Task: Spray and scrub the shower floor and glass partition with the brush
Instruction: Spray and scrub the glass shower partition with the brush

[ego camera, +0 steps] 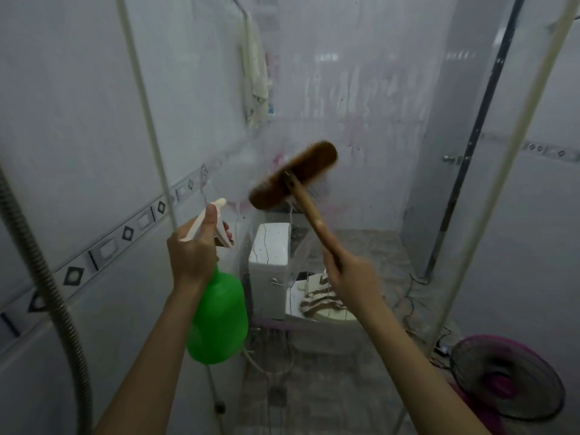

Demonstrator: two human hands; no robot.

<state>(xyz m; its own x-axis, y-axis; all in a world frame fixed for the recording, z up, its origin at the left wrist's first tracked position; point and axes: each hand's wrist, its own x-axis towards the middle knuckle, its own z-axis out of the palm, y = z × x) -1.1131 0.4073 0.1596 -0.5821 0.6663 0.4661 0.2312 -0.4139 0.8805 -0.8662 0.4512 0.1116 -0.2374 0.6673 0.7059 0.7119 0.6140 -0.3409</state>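
Note:
My left hand (194, 249) grips the white trigger head of a green spray bottle (219, 318), held upright just in front of the glass partition (361, 98). The glass is streaked with foam and pinkish drips. My right hand (354, 281) is closed around the wooden handle of a brown brush (293, 175). The brush head is blurred and pressed against the glass at its middle, tilted up to the right. The shower floor is not clearly visible.
Behind the glass stand a white toilet tank (270, 265) and a toilet lid with a striped cloth (317, 299). A pink fan (505, 381) lies at the lower right. A metal shower hose (47, 277) hangs at the left by the tiled wall (78, 120). A towel (255, 76) hangs beyond.

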